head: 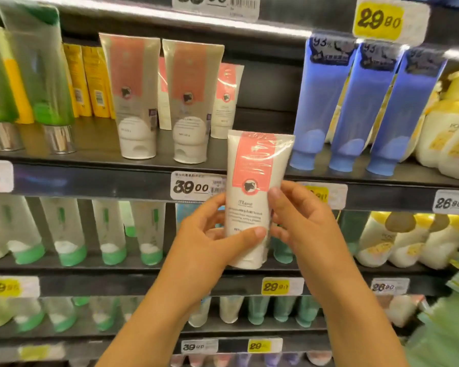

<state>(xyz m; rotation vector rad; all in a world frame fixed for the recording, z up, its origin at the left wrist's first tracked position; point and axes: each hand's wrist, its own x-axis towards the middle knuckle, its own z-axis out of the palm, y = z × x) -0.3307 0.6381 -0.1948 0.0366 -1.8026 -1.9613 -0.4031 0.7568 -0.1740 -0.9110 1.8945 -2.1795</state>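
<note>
A white tube with a pink label (252, 186), wrapped in clear film, is held upright in front of the shelf edge, cap end down. My left hand (210, 242) grips its lower part, thumb across the front. My right hand (300, 221) holds its right side, thumb on the front near the label's round logo. Matching tubes (135, 96) stand on the shelf behind, upper left of the held one.
Store shelves fill the view. Blue tubes (355, 107) stand to the right, green and yellow tubes (37, 70) to the left, green-capped tubes (69, 231) on the shelf below. Yellow-white bottles (451, 128) at far right. Price tags (191, 185) line the shelf edges.
</note>
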